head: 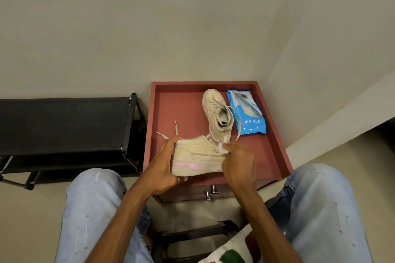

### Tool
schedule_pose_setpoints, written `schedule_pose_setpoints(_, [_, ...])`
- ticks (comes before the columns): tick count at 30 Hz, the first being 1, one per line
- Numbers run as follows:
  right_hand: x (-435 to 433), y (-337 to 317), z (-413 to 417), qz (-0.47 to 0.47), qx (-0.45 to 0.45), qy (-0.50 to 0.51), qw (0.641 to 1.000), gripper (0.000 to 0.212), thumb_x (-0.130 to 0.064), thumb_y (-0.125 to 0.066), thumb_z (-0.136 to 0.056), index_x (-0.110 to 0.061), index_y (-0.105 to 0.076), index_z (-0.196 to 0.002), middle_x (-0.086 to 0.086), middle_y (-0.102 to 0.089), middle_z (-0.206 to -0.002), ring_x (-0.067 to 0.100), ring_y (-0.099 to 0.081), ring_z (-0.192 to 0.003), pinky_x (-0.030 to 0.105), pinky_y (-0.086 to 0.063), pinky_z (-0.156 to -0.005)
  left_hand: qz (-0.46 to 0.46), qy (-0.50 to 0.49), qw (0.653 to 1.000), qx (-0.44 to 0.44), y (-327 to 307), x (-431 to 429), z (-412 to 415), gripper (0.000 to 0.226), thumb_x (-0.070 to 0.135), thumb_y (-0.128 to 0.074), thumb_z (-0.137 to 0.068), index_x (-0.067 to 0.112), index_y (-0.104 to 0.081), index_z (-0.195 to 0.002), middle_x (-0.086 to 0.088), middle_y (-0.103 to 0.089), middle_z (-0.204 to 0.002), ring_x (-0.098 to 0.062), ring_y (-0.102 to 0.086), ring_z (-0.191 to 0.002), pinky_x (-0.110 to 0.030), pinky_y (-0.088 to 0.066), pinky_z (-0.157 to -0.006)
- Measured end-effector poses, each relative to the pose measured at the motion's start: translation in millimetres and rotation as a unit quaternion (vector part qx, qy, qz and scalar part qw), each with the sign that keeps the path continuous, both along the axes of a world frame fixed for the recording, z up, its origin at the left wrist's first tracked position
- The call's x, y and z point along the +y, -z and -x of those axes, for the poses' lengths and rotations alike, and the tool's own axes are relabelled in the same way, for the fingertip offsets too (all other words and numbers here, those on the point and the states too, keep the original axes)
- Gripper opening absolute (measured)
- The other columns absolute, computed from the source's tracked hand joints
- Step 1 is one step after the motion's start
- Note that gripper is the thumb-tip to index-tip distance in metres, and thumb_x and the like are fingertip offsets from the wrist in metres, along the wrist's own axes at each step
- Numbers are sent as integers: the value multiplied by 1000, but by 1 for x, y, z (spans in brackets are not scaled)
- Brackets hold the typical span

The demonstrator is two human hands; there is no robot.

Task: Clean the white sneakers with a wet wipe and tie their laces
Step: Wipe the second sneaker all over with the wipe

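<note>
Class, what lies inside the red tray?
One sneaker and a blue wipe pack, its lace across the pack. The held sneaker hides the tray's near floor.

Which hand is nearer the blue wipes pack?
Right. The right hand, pinching a wipe, is just short of the pack; the left hand grips the sneaker by its heel farther left.

We are facing plain beige walls (128, 28) meeting in a corner, where a red cabinet (179, 109) is standing beside a black rack (64, 124) on pale floor (32, 209).
</note>
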State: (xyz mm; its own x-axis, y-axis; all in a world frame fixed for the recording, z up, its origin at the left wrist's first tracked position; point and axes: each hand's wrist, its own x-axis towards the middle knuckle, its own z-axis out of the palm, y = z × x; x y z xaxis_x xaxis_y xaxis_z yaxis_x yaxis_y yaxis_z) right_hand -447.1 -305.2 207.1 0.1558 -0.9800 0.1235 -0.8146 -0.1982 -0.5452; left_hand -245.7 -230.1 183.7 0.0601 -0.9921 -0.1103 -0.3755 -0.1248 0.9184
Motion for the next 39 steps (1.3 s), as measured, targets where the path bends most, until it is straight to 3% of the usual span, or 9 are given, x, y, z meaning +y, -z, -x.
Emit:
schedule_pose_setpoints(5, [26,-12,-56,77,-17,-130,988,41,11,-64,-72,-6,-71,-109,13,-67,-112,30,-63,-99,34,-54,-80,17,-1,1000,-9,-8,2,2,88,17,-71,-57,35,-38,-137,10,-48,-130,1,-55,-108,-23,-54,-85])
schedule_pose_setpoints(9, [59,-21,-72,83,17,-254,963,34,-1,-54,-82,-7,-66,-113,5,-59,-121,21,-53,-108,32,-55,-79,48,13,999,8,-4,2,1,74,3,-74,-78,13,-40,-142,-1,-54,-132,-3,-56,-121,-16,-45,-99])
schedule_pose_setpoints(12, [68,-18,-60,96,42,-273,956,34,-9,-47,-77,-11,-70,-103,2,-61,-120,19,-54,-107,26,-56,-69,37,8,999,-6,0,1,-4,78,-6,-73,-76,22,-41,-142,-2,-55,-131,-12,-58,-118,-24,-50,-97])
schedule_pose_setpoints(15, [59,-8,-36,89,23,-209,974,32,3,-68,-73,-9,-73,-102,10,-64,-119,26,-59,-107,32,-58,-76,9,-5,1000,2,3,-3,-6,93,-13,-69,-64,35,-41,-139,7,-51,-132,-6,-58,-110,-25,-57,-82])
schedule_pose_setpoints(19, [56,-9,-34,118,-21,-151,981,28,-2,-57,-84,-9,-72,-107,10,-67,-111,27,-63,-99,35,-56,-81,9,-3,1000,11,4,-3,-5,99,-3,-72,-60,41,-39,-143,10,-50,-137,-13,-58,-116,-40,-61,-84])
schedule_pose_setpoints(25, [85,-15,-72,102,43,-268,957,49,-9,-60,-72,-8,-63,-121,7,-61,-117,22,-56,-104,29,-57,-64,7,-4,1000,28,2,-4,-5,77,18,-76,-91,25,-33,-154,3,-46,-149,-9,-48,-136,-32,-42,-115])
schedule_pose_setpoints(29, [81,-14,-50,113,46,-248,961,37,-10,-58,-84,-10,-65,-121,6,-61,-118,22,-57,-105,28,-55,-70,19,-3,1000,14,3,-2,-7,85,12,-80,-84,33,-34,-153,11,-46,-147,-1,-52,-127,-17,-48,-99])
schedule_pose_setpoints(33, [67,-7,-30,123,39,-172,977,33,-2,-71,-80,-7,-70,-112,11,-65,-111,27,-60,-96,34,-58,-71,14,-6,999,34,4,-4,-7,104,0,-80,-66,39,-35,-151,9,-46,-144,-18,-61,-115,-35,-62,-81])
schedule_pose_setpoints(39, [89,-7,-62,139,45,-264,953,41,-18,-39,-89,-9,-64,-121,6,-60,-120,21,-53,-108,27,-56,-70,4,-3,999,54,4,-4,-6,79,17,-78,-88,35,-34,-151,9,-48,-147,-7,-52,-131,-20,-47,-105])
